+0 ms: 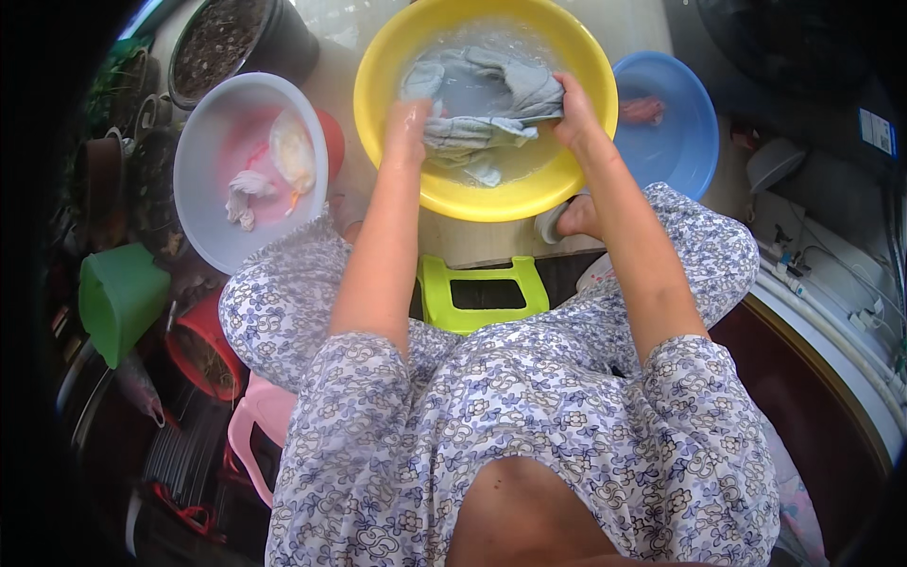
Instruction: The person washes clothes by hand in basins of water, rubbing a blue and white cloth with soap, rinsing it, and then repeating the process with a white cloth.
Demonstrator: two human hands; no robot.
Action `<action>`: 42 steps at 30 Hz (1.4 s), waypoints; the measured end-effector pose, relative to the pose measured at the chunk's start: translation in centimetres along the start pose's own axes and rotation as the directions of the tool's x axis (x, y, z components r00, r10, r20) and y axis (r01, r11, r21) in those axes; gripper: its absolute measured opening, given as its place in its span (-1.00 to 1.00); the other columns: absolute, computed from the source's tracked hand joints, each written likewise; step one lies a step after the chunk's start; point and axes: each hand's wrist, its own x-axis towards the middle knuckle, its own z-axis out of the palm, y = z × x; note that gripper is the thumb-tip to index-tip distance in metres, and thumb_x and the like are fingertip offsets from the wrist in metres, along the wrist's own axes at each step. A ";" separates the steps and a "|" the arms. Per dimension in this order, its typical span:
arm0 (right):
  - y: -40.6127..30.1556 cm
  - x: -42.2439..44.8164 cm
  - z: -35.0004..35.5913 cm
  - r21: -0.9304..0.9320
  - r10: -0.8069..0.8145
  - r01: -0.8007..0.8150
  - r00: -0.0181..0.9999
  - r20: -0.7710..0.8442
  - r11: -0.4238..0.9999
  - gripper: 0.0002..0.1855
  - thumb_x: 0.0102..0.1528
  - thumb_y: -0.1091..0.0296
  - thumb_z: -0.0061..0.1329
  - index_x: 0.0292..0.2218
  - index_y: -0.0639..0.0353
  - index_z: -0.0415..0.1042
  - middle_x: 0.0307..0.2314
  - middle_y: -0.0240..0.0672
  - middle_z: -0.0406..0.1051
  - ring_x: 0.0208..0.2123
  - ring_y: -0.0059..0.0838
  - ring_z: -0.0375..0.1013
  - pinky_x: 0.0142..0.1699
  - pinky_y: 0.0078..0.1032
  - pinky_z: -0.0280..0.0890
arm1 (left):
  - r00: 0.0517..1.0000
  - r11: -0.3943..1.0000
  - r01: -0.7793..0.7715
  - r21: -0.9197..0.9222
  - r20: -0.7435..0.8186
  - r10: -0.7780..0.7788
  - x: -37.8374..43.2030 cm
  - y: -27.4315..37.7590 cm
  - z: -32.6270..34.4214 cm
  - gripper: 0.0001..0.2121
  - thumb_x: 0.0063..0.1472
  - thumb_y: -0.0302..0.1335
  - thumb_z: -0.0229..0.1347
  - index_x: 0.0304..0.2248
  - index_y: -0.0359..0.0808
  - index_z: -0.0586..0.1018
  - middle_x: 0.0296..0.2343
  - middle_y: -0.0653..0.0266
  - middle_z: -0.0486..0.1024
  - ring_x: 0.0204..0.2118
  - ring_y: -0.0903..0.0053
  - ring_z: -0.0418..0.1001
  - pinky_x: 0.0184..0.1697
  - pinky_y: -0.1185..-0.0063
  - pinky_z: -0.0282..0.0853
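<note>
A wet grey-blue cloth garment is stretched between my two hands over a yellow plastic basin. Sudsy, cloudy water stands in the basin, and part of the cloth hangs into it. My left hand grips the cloth's left side, its fingers partly hidden by the fabric and the back of the hand. On the right, my right hand holds the opposite edge, thumb uppermost. Between them the cloth forms an open loop, with water showing through the middle.
At left, a pale basin holds a white cloth and a yellowish plastic bag in pink liquid. A blue basin with a reddish cloth stands right. Nearer are a lime-green stool, soil-filled pot and pipes.
</note>
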 end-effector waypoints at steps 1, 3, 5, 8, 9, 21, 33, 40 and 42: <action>-0.3 -0.3 0.5 0.066 -0.011 0.014 0.999 -0.042 0.998 -0.67 0.01 0.09 -0.11 -0.29 0.17 0.34 -0.40 -0.39 0.40 -0.30 -0.54 0.37 -0.23 -0.46 0.28 | 1.000 0.996 0.008 0.087 -0.023 -0.006 -0.1 0.4 0.0 -0.84 -0.14 -0.57 -0.02 -0.48 -0.45 0.42 -0.60 0.24 0.34 -0.58 0.46 0.35 -0.53 0.54 0.32; -1.2 -0.9 1.0 0.057 0.019 -0.024 0.997 0.078 0.998 -0.61 -0.02 0.13 -0.04 -0.25 0.23 0.30 -0.38 -0.34 0.40 -0.27 -0.50 0.38 -0.18 -0.45 0.29 | 0.998 0.966 0.031 0.257 -0.067 -0.015 -0.2 2.0 0.3 -0.82 -0.13 -0.56 -0.03 -0.46 -0.48 0.43 -0.58 0.21 0.37 -0.56 0.46 0.39 -0.50 0.56 0.36; -2.0 -1.5 1.5 -0.129 -0.023 0.041 0.990 0.136 0.991 -0.53 -0.07 0.14 0.04 -0.21 0.29 0.28 -0.36 -0.29 0.40 -0.26 -0.45 0.39 -0.15 -0.43 0.29 | 0.994 0.861 -0.041 0.507 -0.066 0.087 -0.5 2.8 0.7 -0.71 -0.15 -0.54 -0.03 -0.35 -0.49 0.42 -0.51 0.15 0.41 -0.47 0.39 0.42 -0.41 0.50 0.36; -1.5 -2.6 1.6 -0.671 -0.255 0.305 0.951 0.176 0.676 -0.33 -0.18 0.12 0.15 -0.12 0.32 0.19 -0.26 -0.18 0.30 -0.20 -0.31 0.34 -0.08 -0.36 0.26 | 0.863 0.472 -0.265 0.841 -0.011 0.506 -0.6 2.0 1.6 -0.62 -0.17 -0.50 -0.01 -0.26 -0.43 0.41 -0.32 -0.01 0.40 -0.25 0.21 0.39 -0.19 0.43 0.30; -0.4 -2.3 0.7 -0.826 -0.372 0.369 0.904 0.211 0.427 -0.21 -0.22 0.11 0.17 -0.06 0.32 0.11 -0.16 -0.11 0.21 -0.13 -0.22 0.27 -0.04 -0.31 0.21 | 0.770 0.320 -0.345 0.882 0.071 0.634 -0.8 1.5 2.6 -0.62 -0.17 -0.48 0.01 -0.26 -0.43 0.41 -0.32 -0.01 0.40 -0.25 0.22 0.39 -0.19 0.46 0.30; 0.9 -0.3 1.8 -0.922 -0.335 0.334 0.907 0.257 0.196 -0.44 -0.28 0.37 0.06 -0.13 0.13 0.35 -0.30 -0.08 0.35 -0.27 -0.15 0.37 -0.14 -0.33 0.28 | 0.951 0.946 0.308 0.097 -0.015 -0.308 1.4 -5.4 5.7 -0.61 0.16 -0.18 -0.06 -0.17 -0.35 0.40 -0.26 0.13 0.42 -0.26 0.38 0.41 -0.29 0.47 0.34; 3.1 -10.4 9.4 -0.635 -0.725 0.754 0.342 0.598 -0.169 -0.66 -0.22 0.45 0.12 -0.31 0.09 0.42 -0.35 -0.21 0.29 -0.29 -0.20 0.33 -0.22 -0.41 0.27 | 0.949 0.844 0.225 -0.487 0.306 -0.076 0.0 -1.3 9.3 -0.66 0.13 -0.17 -0.09 -0.30 -0.31 0.39 -0.35 0.19 0.38 -0.32 0.44 0.34 -0.28 0.52 0.32; 1.0 -1.5 8.0 -0.889 -0.650 0.403 0.740 0.176 0.218 -0.62 -0.01 -0.06 -0.12 -0.38 0.07 0.45 -0.45 -0.21 0.41 -0.39 -0.14 0.40 -0.31 -0.33 0.28 | 0.988 0.726 0.138 -0.674 0.039 -0.151 1.7 -2.2 10.2 -0.79 0.11 -0.45 -0.13 -0.27 -0.35 0.41 -0.33 0.20 0.42 -0.30 0.42 0.40 -0.23 0.47 0.33; 1.2 -0.5 7.3 -0.889 -0.644 0.397 0.746 0.169 0.226 -0.61 0.00 0.00 -0.12 -0.36 0.16 0.45 -0.53 -0.15 0.41 -0.43 -0.12 0.39 -0.32 -0.35 0.26 | 0.984 0.759 0.096 -0.644 -0.052 -0.169 1.6 -2.4 9.6 -0.77 0.09 -0.47 -0.12 -0.25 -0.37 0.40 -0.31 0.16 0.42 -0.30 0.41 0.41 -0.22 0.47 0.34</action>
